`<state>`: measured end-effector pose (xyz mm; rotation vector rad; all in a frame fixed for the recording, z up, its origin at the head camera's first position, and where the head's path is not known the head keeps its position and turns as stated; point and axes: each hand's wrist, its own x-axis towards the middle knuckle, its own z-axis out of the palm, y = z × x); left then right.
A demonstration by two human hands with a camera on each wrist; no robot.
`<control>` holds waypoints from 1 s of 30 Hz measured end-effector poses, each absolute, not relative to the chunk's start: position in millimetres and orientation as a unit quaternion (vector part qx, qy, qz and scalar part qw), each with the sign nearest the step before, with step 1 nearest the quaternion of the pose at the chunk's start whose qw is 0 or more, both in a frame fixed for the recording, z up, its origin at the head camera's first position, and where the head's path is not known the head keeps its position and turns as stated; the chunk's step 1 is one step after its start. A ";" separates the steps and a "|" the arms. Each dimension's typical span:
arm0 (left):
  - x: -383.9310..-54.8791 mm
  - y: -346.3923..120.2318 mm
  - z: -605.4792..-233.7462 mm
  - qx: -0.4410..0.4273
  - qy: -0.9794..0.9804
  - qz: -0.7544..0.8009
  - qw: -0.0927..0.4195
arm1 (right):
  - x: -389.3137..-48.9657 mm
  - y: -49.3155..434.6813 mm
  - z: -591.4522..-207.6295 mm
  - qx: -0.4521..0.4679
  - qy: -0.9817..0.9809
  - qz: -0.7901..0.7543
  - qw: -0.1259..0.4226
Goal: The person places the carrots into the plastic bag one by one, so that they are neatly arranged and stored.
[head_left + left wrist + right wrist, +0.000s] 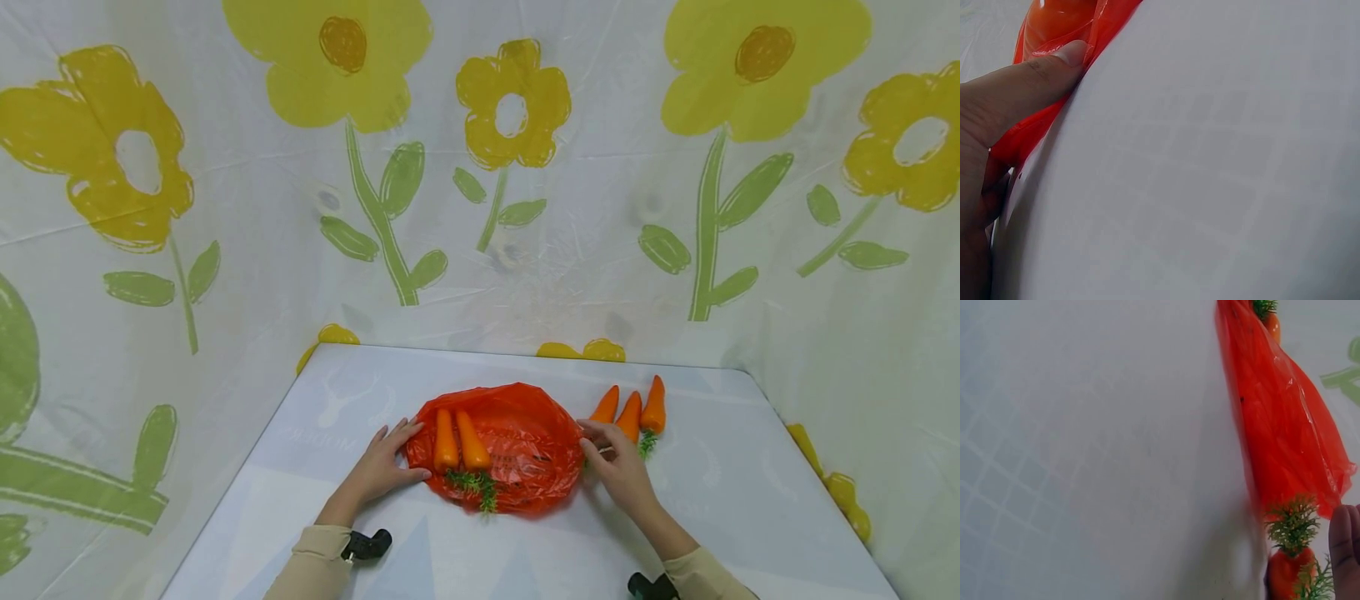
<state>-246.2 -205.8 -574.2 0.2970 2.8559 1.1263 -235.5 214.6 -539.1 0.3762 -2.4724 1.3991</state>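
Note:
A red plastic bag (525, 442) lies spread open on the table. Two orange carrots (446, 442) with green leafy tops (474, 486) rest on the bag's left part. My left hand (381, 462) holds the bag's left edge; in the left wrist view its thumb (1035, 81) presses on the red plastic. At the bag's right rim, my right hand (618, 462) pinches the plastic between thumb and fingers. Just beyond that hand lie three more carrots (655, 404), partly hidden by it. The right wrist view shows leafy tops (1294, 525) beside the bag.
The white table (525, 558) has faint printed patterns. Behind and beside it hangs a pale curtain (585, 275) with yellow flowers. Dark wrist devices (367, 544) sit at both sleeves.

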 end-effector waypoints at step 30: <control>-247.5 -207.7 -576.5 0.109 0.925 0.363 0.023 | -210.9 218.1 -499.0 0.109 -0.847 0.487 0.182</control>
